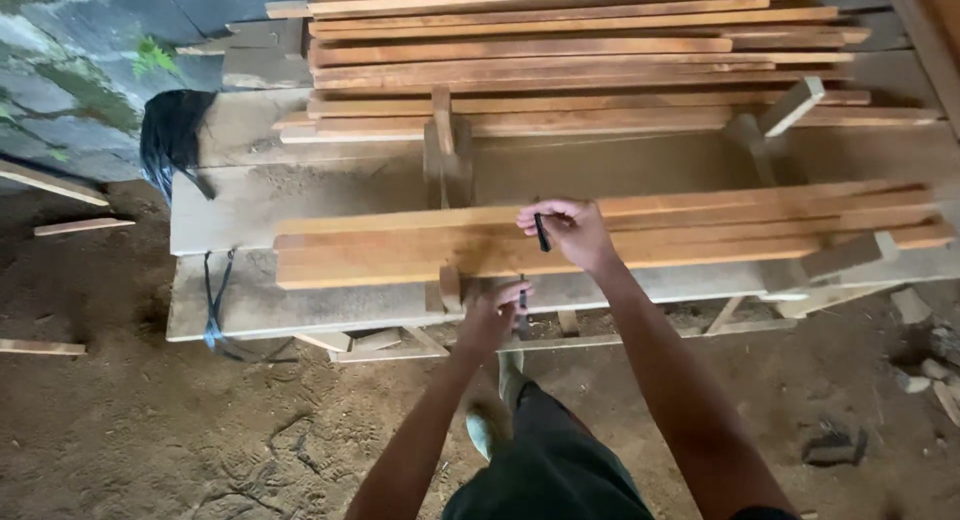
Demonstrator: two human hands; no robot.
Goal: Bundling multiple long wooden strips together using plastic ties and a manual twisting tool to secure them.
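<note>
My right hand (570, 232) rests on a stack of long reddish wooden planks (400, 245) and pinches a short dark pen-like marker (541, 232), tip down on the top plank. My left hand (490, 315) hangs lower, at the front edge of the workbench (260, 305), fingers closed around a second thin dark stick (522, 310). Both forearms reach out from the bottom of the view.
A larger pile of planks (560, 50) lies behind on the bench. Two wooden clamps or stops (445, 145) stand between the piles. A black bag (170, 130) hangs at the left end. Sawdust floor (150, 430) with offcuts (82, 225) and rubble (930, 370).
</note>
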